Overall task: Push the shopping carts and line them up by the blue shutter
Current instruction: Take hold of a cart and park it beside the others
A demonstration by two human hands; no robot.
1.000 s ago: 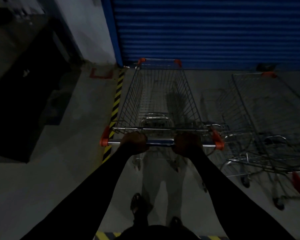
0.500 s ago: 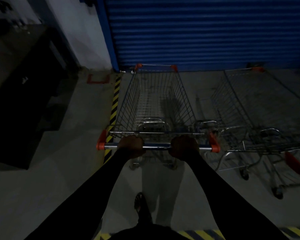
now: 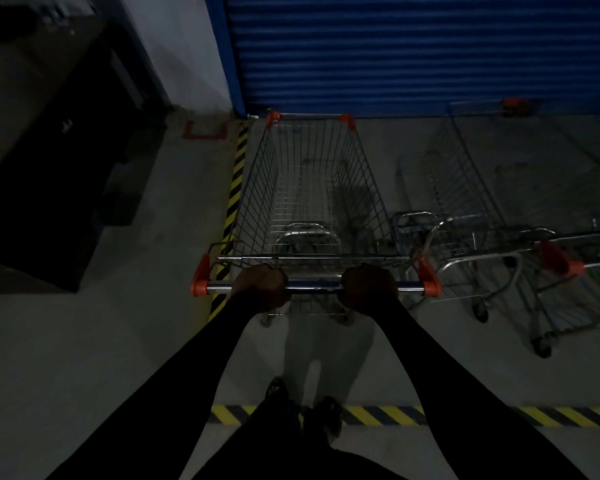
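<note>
With the left hand (image 3: 260, 288) and right hand (image 3: 368, 289) both wrapped around the cart handle (image 3: 314, 285), push evenly toward 12 o'clock, keeping the cart (image 3: 312, 188) square to the blue shutter (image 3: 413, 53).

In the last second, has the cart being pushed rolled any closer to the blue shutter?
Yes. The pushed cart has rolled forward: its front rim now nearly meets the base of the blue shutter, where a strip of floor showed before.

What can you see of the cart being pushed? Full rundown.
The pushed cart is a wire-mesh metal basket, empty, upright, with orange corner caps. Its nose sits near the blue shutter, beside a yellow-black floor stripe. The left hand and right hand grip its chrome handle bar. Another cart stands beside it.
</note>
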